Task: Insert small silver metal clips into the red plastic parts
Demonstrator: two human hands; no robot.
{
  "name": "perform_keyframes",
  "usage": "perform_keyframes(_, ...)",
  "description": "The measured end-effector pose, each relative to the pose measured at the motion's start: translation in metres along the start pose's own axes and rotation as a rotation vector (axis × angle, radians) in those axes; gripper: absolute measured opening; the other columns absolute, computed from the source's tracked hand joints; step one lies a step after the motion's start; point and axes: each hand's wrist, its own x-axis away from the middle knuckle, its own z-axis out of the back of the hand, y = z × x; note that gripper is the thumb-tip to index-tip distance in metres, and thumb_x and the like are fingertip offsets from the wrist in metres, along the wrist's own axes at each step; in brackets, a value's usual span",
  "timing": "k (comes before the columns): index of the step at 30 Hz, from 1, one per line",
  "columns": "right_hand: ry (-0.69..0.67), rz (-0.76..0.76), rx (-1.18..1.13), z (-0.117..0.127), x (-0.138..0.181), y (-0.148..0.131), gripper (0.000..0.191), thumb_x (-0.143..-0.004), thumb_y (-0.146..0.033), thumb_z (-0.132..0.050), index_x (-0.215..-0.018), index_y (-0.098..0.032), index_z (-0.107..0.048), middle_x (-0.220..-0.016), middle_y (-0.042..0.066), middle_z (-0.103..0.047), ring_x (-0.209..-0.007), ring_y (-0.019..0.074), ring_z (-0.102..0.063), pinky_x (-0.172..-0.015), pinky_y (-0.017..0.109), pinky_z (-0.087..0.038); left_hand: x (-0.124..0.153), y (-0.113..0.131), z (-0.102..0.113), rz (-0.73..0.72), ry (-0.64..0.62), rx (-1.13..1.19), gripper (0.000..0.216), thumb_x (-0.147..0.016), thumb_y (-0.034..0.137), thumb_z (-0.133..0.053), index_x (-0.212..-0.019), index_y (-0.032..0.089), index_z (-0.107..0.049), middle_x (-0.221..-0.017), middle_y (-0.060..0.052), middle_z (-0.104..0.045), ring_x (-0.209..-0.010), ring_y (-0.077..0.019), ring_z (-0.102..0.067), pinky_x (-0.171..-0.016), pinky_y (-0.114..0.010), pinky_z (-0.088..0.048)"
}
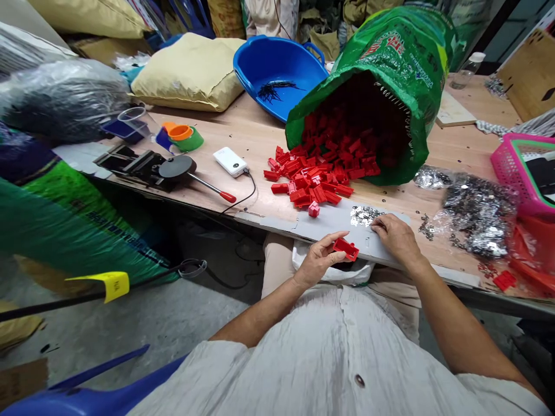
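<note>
As hands (395, 236) angle inward, left (317, 261) pinches a casing (347, 249) (red).

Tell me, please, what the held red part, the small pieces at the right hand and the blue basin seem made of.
Red part: probably moulded plastic, slightly glossy; it shows thin walls and even colour.
Small pieces: likely metal, shiny; they glint silvery.
Blue basin: apparently plastic, smooth; its rim and handle share one colour.

A red casing (346, 249) sits open-side up in the left fingers (335, 236).
</note>
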Motion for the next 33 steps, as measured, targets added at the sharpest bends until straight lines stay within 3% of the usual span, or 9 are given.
perform_keyframes(8,0.042,-0.037,-0.070,0.005,0.000,0.004,0.009,-0.090,-0.024,-0.050,-0.086,-0.022,-0.058,-0.084,0.004,-0.068,-0.078,0.0216,-0.062,-0.070,0.033,-0.043,-0.002,-0.002,-0.002,0.026,0.020,0.025,0.055,-0.072,0.025,-0.082,-0.124,0.020,-0.065,-0.095,-0.004,-0.069,-0.088,-0.0181,-0.068,-0.084,-0.034,-0.057)
perform_keyframes(17,-0.003,0.028,-0.027,0.001,-0.003,0.002,0.011,-0.089,-0.024,-0.050,-0.085,-0.023,-0.060,-0.092,0.006,-0.067,-0.086,0.0228,-0.061,-0.074,0.034,-0.045,-0.002,-0.001,-0.006,0.029,0.011,0.039,0.055,-0.070,0.023,-0.083,-0.121,0.018,-0.064,-0.093,-0.004,-0.069,-0.084,-0.0168,-0.069,-0.082,-0.033,-0.057)
perform_keyframes(24,0.082,0.028,-0.202,0.004,0.000,0.001,0.010,-0.090,-0.028,-0.048,-0.093,-0.022,-0.056,-0.088,0.006,-0.067,-0.080,0.0223,-0.063,-0.072,0.034,-0.046,-0.002,0.006,-0.010,-0.004,0.111,0.146,0.048,-0.065,0.024,-0.086,-0.104,0.017,-0.059,-0.093,-0.003,-0.065,-0.085,-0.0208,-0.069,-0.077,-0.044,-0.059)
perform_keyframes(28,0.097,0.064,-0.241,0.006,0.006,-0.004,0.013,-0.091,-0.031,-0.048,-0.093,-0.023,-0.058,-0.093,0.005,-0.070,-0.086,0.0229,-0.065,-0.077,0.035,-0.047,-0.005,0.010,-0.009,0.003,0.129,0.172,0.049,-0.067,0.027,-0.085,-0.110,0.018,-0.063,-0.091,-0.003,-0.066,-0.085,-0.0225,-0.070,-0.078,-0.041,-0.058)
perform_keyframes(33,0.133,-0.018,-0.300,0.009,0.016,-0.021,0.012,-0.091,-0.034,-0.051,-0.094,-0.024,-0.058,-0.089,0.003,-0.071,-0.075,0.0203,-0.067,-0.068,0.031,-0.048,-0.009,0.011,-0.008,-0.006,0.147,0.185,0.053,-0.068,0.028,-0.084,-0.117,0.018,-0.066,-0.090,-0.005,-0.069,-0.086,-0.0215,-0.070,-0.081,-0.038,-0.054)
